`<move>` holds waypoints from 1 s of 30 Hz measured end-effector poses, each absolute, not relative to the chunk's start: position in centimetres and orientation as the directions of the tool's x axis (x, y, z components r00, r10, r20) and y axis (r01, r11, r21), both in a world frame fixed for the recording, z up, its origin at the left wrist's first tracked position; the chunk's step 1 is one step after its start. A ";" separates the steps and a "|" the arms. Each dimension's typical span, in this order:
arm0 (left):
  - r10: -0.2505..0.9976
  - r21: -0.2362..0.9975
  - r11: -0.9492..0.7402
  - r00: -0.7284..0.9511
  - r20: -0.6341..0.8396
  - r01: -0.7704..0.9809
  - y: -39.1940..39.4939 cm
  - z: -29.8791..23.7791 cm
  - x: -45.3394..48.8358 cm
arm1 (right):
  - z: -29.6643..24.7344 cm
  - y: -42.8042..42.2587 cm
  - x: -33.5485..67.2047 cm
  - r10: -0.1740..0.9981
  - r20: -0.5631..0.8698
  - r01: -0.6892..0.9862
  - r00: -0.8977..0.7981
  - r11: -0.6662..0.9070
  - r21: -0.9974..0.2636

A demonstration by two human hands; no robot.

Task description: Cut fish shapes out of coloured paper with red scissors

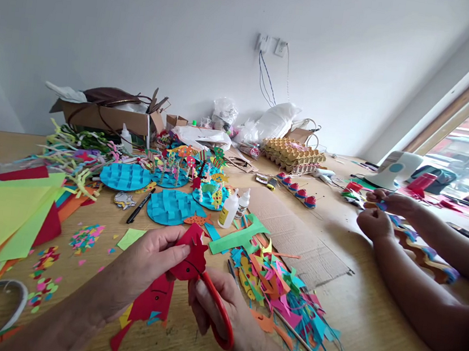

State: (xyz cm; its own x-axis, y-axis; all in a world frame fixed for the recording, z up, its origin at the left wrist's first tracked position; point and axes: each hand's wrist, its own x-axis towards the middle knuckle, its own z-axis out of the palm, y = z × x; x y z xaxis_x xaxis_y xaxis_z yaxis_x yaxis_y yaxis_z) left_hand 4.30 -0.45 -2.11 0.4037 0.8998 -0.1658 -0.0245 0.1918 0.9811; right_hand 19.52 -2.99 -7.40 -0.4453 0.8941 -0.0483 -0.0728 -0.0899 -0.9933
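Note:
Between the thumb and fingers of my left hand (160, 252) is a red paper piece (187, 258) with a drawn eye and line and a partly cut, jagged edge. My right hand (219, 302) grips red-handled scissors (217, 313), whose blades meet the right edge of that paper. Below my hands, a second red paper piece (155, 297) with a similar drawn eye lies on the table. Paper scraps (279, 295) in many colours are heaped right of my right hand. A black marker (140, 206) lies beyond my left hand, beside blue woven paper discs (175, 207).
Two glue bottles (228, 209) stand behind my hands. Coloured paper sheets (3, 210) are stacked at the left, near confetti dots (85, 237). Flat cardboard (291, 234) lies right of centre. Another person's hands (376, 221) work at the right. Egg trays (292, 153) sit near the wall.

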 end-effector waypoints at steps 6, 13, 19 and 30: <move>0.891 0.979 0.199 0.423 -0.163 -0.043 -0.4 -2.0 4.2 | -6.8 -3.1 19.4 0.903 -0.086 -0.003 -0.420 -0.097 -0.995; 0.889 0.977 0.201 0.430 -0.155 -0.064 -0.5 -2.4 4.0 | -6.5 -3.2 19.3 0.911 -0.076 0.002 -0.406 -0.082 -0.997; 0.889 0.974 0.211 0.431 -0.157 -0.080 -0.5 -2.4 3.9 | -6.8 -3.3 19.3 0.912 -0.062 -0.002 -0.405 -0.068 -0.998; 0.879 0.971 0.219 0.453 -0.152 -0.099 -0.4 -2.1 4.0 | -7.6 -3.2 19.2 0.911 -0.007 -0.012 -0.412 -0.013 -1.000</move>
State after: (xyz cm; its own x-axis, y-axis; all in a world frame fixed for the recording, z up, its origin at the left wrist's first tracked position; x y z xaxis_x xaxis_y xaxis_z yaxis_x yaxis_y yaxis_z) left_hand 3.99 -0.37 -2.05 0.4529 0.8785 -0.1521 -0.0993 0.2193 0.9706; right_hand 19.19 -3.24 -7.56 -0.4123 0.9110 -0.0070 -0.0117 -0.0130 -0.9998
